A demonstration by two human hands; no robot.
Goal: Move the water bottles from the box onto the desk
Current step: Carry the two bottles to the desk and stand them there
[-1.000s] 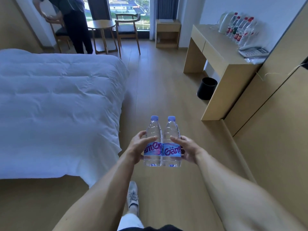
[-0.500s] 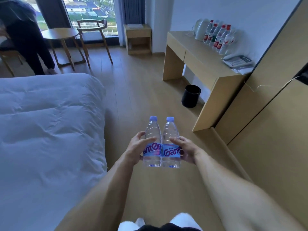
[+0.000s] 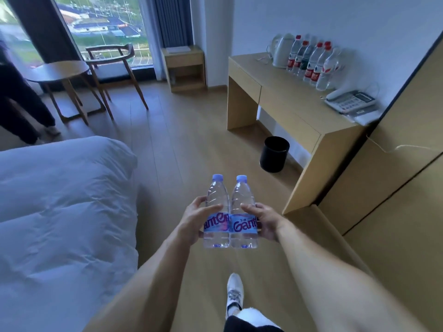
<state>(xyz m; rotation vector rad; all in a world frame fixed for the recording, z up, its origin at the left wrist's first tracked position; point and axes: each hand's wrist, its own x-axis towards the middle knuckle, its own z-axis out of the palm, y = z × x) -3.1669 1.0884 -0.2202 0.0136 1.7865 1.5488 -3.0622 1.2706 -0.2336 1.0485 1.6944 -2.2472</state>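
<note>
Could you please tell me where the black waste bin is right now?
In the head view, the round black waste bin stands on the wooden floor right of centre, tucked under the light wooden desk.

A wood-plank floor [image 3: 182,149] is lit by daylight from a large far window [image 3: 105,27] hung with dark curtains [image 3: 171,20]. A white-covered bed [image 3: 62,212] is seen at near left, a round table [image 3: 57,70] and armchair [image 3: 115,65] at far left. A black bin [image 3: 275,153] is set on the floor on the right, against a pale wall [image 3: 311,17].

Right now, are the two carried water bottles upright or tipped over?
Upright. Both water bottles have blue caps on top and bases below, pressed side by side between the left hand and right hand.
</note>
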